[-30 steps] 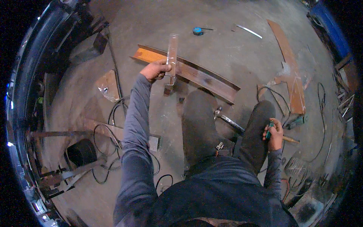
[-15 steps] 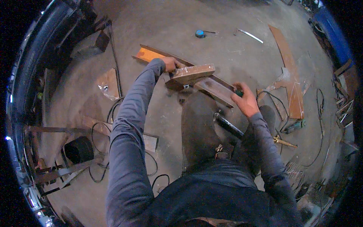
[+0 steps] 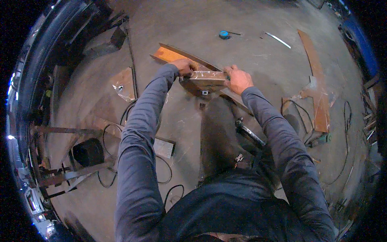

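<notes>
My left hand point(image 3: 182, 67) grips the left end of a rusty metal piece point(image 3: 205, 78) with pale marks, held crosswise above a long steel channel point(image 3: 169, 54) on the floor. My right hand point(image 3: 240, 80) has its fingers bent round the piece's right end, with a small bit of green showing at the fingertips; what that is, I cannot make out clearly. A hammer point(image 3: 252, 135) lies by my knees, partly hidden by my right forearm.
A blue tape measure point(image 3: 223, 34), a thin metal strip point(image 3: 278, 39), rusty flat plate point(image 3: 320, 109), green tool point(image 3: 322, 139) and cables point(image 3: 346, 145) lie on the floor. Steel frames point(image 3: 68, 129) and a dark bucket point(image 3: 88, 152) stand left; something large and blue point(image 3: 358, 42) is at right.
The metal piece has turned from upright in view to crosswise. My right hand, earlier at my knee with a green object, has moved up and left onto the piece.
</notes>
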Available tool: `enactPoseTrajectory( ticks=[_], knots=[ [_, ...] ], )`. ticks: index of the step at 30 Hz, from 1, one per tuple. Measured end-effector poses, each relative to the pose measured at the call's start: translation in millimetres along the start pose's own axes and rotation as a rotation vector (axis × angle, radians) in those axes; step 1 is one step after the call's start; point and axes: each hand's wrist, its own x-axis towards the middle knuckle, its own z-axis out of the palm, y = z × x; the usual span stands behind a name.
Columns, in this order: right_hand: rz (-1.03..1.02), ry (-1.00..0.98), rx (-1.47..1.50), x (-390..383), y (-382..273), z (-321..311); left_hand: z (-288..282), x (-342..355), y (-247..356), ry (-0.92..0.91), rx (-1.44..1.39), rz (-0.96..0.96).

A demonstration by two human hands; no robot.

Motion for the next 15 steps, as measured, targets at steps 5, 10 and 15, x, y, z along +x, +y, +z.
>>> enactPoseTrajectory(
  ticks=[5, 10, 15],
  knots=[
    [0.029, -0.004, 0.033, -1, -23, 11, 21, -4, -16, 0.124, 0.164, -0.002],
    [0.000, -0.001, -0.049, -6, 6, 7, 25, -7, 22, 0.259, 0.309, 0.115],
    [0.057, 0.023, -0.036, -12, -4, 9, 40, 13, 5, 0.488, 0.345, 0.101]
  ],
)
